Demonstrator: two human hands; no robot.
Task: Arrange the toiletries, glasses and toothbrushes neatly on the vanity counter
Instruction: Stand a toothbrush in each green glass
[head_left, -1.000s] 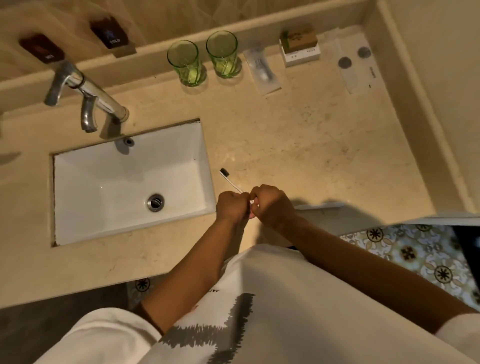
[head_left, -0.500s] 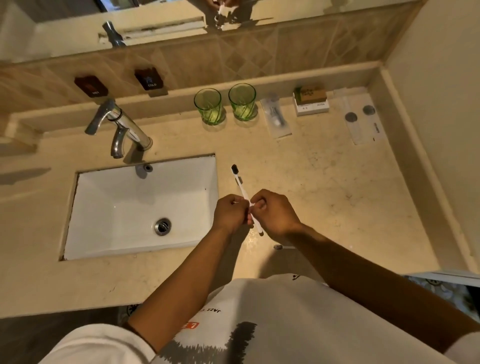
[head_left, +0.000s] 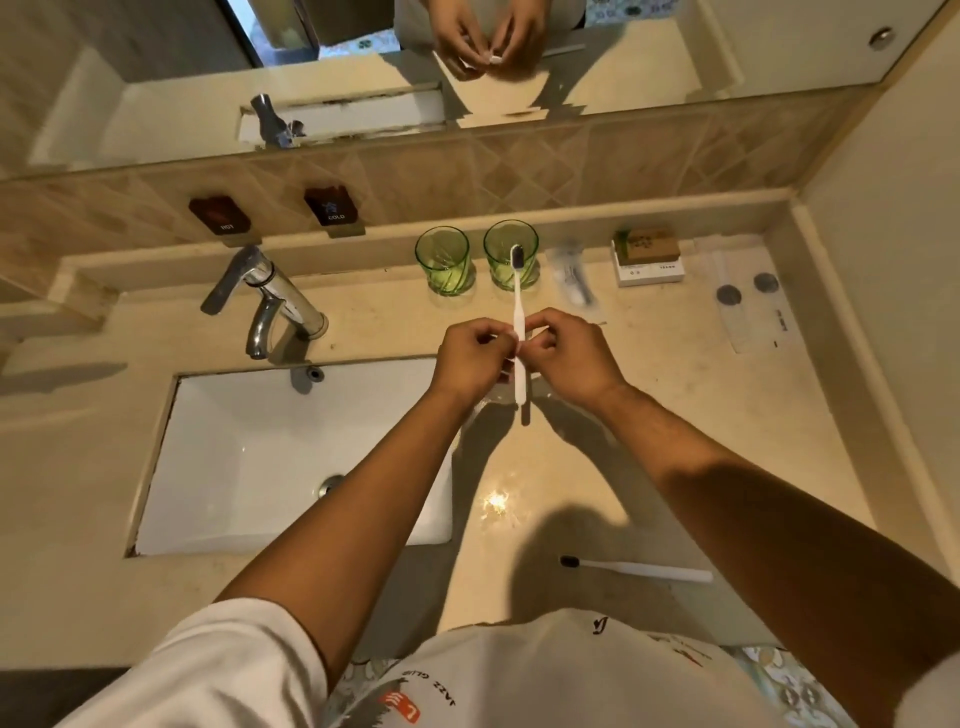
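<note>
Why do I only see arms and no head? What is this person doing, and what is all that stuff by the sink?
The camera sits on the person's head and looks down, so you see only their arms and shirt, as if through their eyes. There is no robot here, just two bare hands. The left hand and right hand together pinch a white toothbrush with dark bristles, held above the counter. A second toothbrush lies flat near the front edge. At the back stand two green glasses, a clear packet, a small box and flat wrapped packets. On the left are the white sink and the metal tap. The mirror on top shows the hands again.
</note>
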